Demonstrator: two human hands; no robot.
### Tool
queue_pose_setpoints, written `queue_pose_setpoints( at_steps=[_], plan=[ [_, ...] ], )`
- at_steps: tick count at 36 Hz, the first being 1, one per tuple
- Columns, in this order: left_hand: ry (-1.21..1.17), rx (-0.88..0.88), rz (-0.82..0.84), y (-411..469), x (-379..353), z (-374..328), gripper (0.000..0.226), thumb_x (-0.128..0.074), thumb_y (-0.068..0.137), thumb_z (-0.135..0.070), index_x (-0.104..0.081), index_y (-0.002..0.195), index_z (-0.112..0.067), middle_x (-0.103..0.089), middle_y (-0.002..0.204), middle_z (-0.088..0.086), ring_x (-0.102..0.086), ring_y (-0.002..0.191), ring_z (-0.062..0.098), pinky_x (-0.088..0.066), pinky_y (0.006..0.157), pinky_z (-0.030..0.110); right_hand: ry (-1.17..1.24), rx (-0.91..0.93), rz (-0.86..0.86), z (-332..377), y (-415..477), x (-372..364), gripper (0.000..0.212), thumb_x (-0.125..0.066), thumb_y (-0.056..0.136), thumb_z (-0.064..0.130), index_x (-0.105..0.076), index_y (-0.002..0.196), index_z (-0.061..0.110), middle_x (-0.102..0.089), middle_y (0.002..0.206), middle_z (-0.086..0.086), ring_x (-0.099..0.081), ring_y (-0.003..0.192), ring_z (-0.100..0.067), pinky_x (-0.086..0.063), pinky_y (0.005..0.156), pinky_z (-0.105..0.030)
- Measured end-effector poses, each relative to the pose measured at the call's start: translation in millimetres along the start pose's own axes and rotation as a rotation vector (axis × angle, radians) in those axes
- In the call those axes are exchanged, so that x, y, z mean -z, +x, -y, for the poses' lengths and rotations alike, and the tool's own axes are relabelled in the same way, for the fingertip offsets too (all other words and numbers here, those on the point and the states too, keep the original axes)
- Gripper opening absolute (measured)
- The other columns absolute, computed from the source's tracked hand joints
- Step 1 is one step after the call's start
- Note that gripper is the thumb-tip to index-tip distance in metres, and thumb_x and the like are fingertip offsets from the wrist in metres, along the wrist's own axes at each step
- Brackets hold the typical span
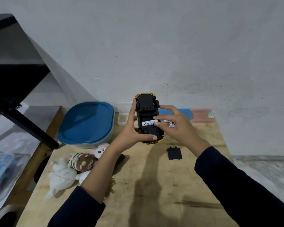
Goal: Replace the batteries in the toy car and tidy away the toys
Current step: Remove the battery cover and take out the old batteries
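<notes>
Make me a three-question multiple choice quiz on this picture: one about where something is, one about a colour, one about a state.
1. Where is the black battery cover? A flat on the table; B fitted on the car; C in the container.
2. What colour is the container lid? A red; B green; C blue.
3. How is the toy car held? A wheels down; B underside up; C on its side.
Answers: A, it lies on the wood, apart from the car; C, plainly blue; B, the left hand grips it with the open battery bay and a white battery facing up.
</notes>
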State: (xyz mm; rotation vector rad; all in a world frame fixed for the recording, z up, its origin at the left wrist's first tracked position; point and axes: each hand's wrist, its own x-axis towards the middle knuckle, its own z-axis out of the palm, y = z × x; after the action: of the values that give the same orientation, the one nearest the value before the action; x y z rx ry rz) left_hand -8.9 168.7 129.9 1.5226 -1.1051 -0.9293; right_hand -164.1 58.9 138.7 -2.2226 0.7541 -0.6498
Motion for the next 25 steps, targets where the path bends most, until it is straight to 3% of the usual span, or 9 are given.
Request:
queue_pose_setpoints(
  at_steps=[3,5,9,12,15,21,23,25],
  plan=[
    [0.009,-0.01,-0.013,-3,-2,1,0.13,-0.085,0.065,-0.006,0.008,0.144,-0.051,-0.036,0.14,-0.018,-0.04,0.125,-0.005,-0.05,0.095,0.029,0.014,-0.001,-0.028,0,-2,-6,0.016,-0.066,0.084,0.031,-0.071,0.099,0.029,-0.046,0.131,0.014,-0.048,0.112,-0.002,-0.039,0.085,-0.019],
    [0.001,-0.008,-0.022,-5,-3,2,0.129,-0.084,0.066,-0.005,0.008,0.144,-0.049,-0.036,0.138,-0.02,-0.04,0.125,-0.005,-0.051,0.093,0.026,-0.013,0.011,-0.06,0,-5,-10,0.014,-0.065,0.085,0.031,-0.071,0.098,0.028,-0.045,0.124,0.018,-0.053,0.103,-0.005,-0.045,0.081,-0.023],
    [-0.002,0.001,-0.035,-8,-6,3,0.127,-0.082,0.068,-0.002,0.008,0.144,-0.047,-0.036,0.125,-0.037,-0.042,0.113,-0.018,-0.05,0.088,0.015,-0.048,0.035,-0.12,2,-10,-17,0.015,-0.062,0.088,0.029,-0.069,0.101,0.025,-0.045,0.113,0.02,-0.06,0.086,-0.018,-0.049,0.07,-0.029],
    [0.017,0.007,-0.038,-8,-8,3,0.126,-0.082,0.069,-0.004,0.01,0.145,-0.043,-0.034,0.119,-0.044,-0.041,0.107,-0.025,-0.046,0.085,0.007,0.005,0.102,-0.115,4,-12,-20,0.015,-0.058,0.092,0.02,-0.063,0.105,0.018,-0.052,0.109,0.014,-0.053,0.097,0.0,-0.044,0.08,-0.02],
    [0.032,0.014,-0.045,-7,-10,2,0.127,-0.083,0.069,-0.007,0.011,0.145,-0.043,-0.032,0.115,-0.048,-0.04,0.105,-0.029,-0.045,0.083,0.005,0.108,0.086,-0.08,9,-13,-21,0.015,-0.054,0.093,0.015,-0.059,0.107,0.017,-0.058,0.105,0.014,-0.053,0.101,0.002,-0.044,0.086,-0.019],
    [0.062,0.032,-0.04,-7,-13,3,0.126,-0.083,0.068,-0.009,0.01,0.145,-0.042,-0.033,0.124,-0.038,-0.04,0.108,-0.026,-0.042,0.088,0.004,0.23,0.068,-0.115,12,-11,-23,0.011,-0.048,0.096,0.02,-0.055,0.105,0.021,-0.06,0.1,0.019,-0.058,0.098,0.0,-0.047,0.081,-0.016],
    [0.073,0.074,-0.059,-8,-13,8,0.127,-0.084,0.067,-0.012,0.01,0.147,-0.042,-0.037,0.13,-0.028,-0.041,0.115,-0.011,-0.039,0.091,0.01,0.245,0.032,-0.151,9,-10,-23,0.01,-0.048,0.096,0.021,-0.053,0.105,0.021,-0.059,0.094,0.019,-0.06,0.084,-0.004,-0.049,0.071,-0.022],
    [0.1,0.134,-0.081,-9,-13,15,0.129,-0.086,0.065,-0.015,0.011,0.147,-0.042,-0.035,0.14,-0.014,-0.038,0.121,0.001,-0.034,0.094,0.018,0.228,-0.002,-0.165,3,-11,-23,0.011,-0.049,0.096,0.021,-0.052,0.106,0.019,-0.056,0.09,0.019,-0.058,0.077,-0.001,-0.047,0.067,-0.017]
  ],
)
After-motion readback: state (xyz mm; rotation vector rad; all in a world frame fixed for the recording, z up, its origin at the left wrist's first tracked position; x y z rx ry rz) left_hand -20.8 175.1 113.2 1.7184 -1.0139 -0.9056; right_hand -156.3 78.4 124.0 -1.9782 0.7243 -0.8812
